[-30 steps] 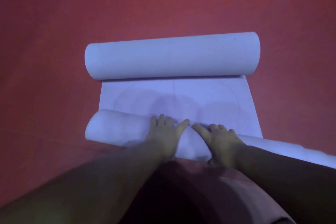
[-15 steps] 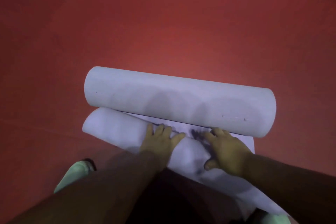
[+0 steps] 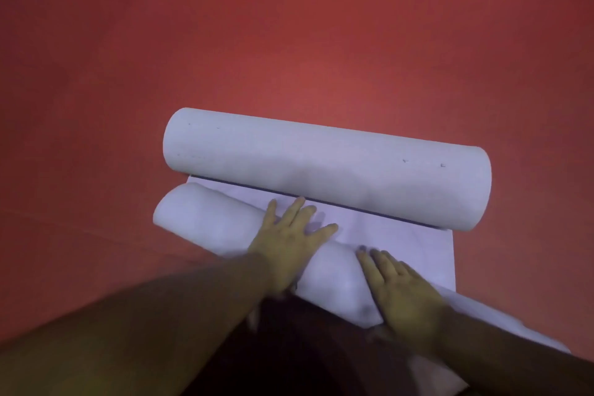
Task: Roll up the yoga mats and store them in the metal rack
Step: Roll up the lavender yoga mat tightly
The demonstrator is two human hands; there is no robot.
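- Since half a second ago, a wider strip of flat yoga mat shows between the two rolls.
- Left hand and right hand press the near roll, fingers straight, gripping nothing.
- Far roll lies just beyond, on the red floor.

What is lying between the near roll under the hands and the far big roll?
Only a flat strip of the same mat between near roll and far roll; the head view shows it.
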